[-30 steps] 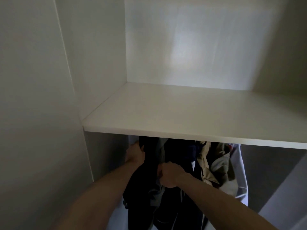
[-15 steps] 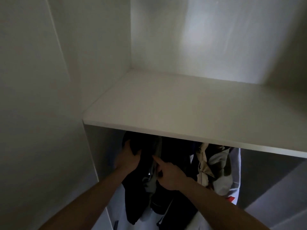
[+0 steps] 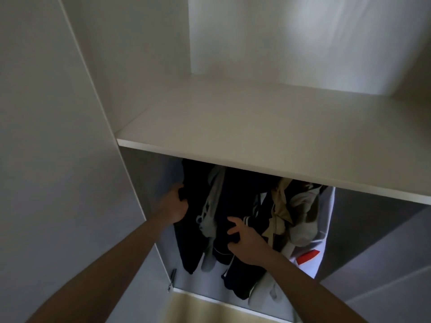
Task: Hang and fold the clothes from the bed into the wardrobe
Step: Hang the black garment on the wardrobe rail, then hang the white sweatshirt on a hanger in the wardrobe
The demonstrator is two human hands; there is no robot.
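White wardrobe panels fill the view, with a bare white shelf running across the middle and a dim hanging space below it. Clothes hang in a tight row under that shelf, their tops hidden behind its front edge. At about 9 o'clock of the row hangs a dark garment, and the left hand grips its left edge, fingers curled round the cloth. Just right of it hangs a grey garment, pressed against a dark navy garment with thin white piping. The right hand rests on the front of that navy piece near the 6 o'clock side of the row, fingers spread and bent into the fabric; whether they pinch it cannot be told. Toward 3 o'clock from the right hand hang a tan garment and a pale garment with a red patch. Both forearms reach up from the lower edge, the dark garment between the two hands and the grey one
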